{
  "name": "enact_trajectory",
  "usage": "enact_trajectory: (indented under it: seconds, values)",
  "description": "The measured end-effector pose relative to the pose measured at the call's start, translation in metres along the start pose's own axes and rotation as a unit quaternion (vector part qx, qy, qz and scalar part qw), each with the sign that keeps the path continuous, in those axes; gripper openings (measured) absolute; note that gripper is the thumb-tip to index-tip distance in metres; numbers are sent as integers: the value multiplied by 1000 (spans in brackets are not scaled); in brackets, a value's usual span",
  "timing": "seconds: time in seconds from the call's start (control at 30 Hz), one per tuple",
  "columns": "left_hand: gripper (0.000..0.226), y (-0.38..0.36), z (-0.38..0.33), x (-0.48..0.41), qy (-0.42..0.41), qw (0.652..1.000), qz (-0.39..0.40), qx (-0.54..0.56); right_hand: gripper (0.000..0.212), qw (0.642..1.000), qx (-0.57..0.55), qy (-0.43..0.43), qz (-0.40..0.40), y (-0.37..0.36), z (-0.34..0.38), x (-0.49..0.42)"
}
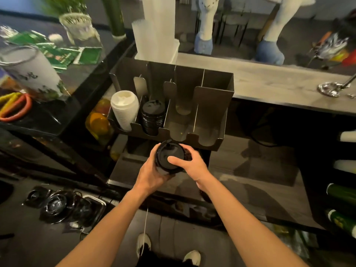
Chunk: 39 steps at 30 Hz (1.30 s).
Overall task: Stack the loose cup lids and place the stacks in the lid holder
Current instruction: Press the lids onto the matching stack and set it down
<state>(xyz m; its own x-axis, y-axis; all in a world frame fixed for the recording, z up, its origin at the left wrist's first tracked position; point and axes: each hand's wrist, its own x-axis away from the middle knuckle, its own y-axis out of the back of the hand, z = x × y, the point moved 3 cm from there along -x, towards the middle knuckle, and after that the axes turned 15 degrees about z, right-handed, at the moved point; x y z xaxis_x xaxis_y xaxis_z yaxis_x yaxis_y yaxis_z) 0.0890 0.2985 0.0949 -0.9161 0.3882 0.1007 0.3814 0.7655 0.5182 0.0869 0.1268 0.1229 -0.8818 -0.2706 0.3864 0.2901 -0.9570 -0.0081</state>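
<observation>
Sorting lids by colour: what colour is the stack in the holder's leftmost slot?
The leftmost stack is white; the head view shows it best.

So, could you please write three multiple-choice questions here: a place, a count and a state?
1. Where in the lid holder is the white lid stack? A leftmost compartment; B rightmost compartment; C third compartment.
2. How many compartments hold lids? A one; B two; C four.
3. The black lid stack before the holder is: A lying loose; B held by both hands; C slotted in.
Answers: 1 A, it fills the left end slot. 2 B, only the two left compartments are filled. 3 B, left hand and right hand grip it.
</observation>
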Motion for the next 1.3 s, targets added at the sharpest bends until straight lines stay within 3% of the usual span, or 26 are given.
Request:
enact_trajectory:
  seconds: [0.17,0.37,0.43,0.57,0.83,1.03,1.3]
  values:
    - [107,28,-40,0,-63,997,-24,-25,76,999,18,51,-4,1,48,8]
    - [107,49,-74,-15,-77,995,-34,-50,44,995,-14,96,-34,13,93,20]
    - [107,53,-86,-22,-77,994,-48,-61,42,992,-31,107,-57,15,104,19]
    - [108,57,-102,-39,-85,989,-70,-102,54,984,-49,114,-131,19,117,12]
    - [114,63,-104,-60,-71,991,-42,-107,73,967,-46,88,-237,16,110,-10]
    - [93,74,-95,-72,-108,978,-70,-166,77,961,35,47,-270,10,108,-26]
    - [85,84,-79,-84,-121,966,-80,-216,82,932,189,-10,-310,0,113,-40]
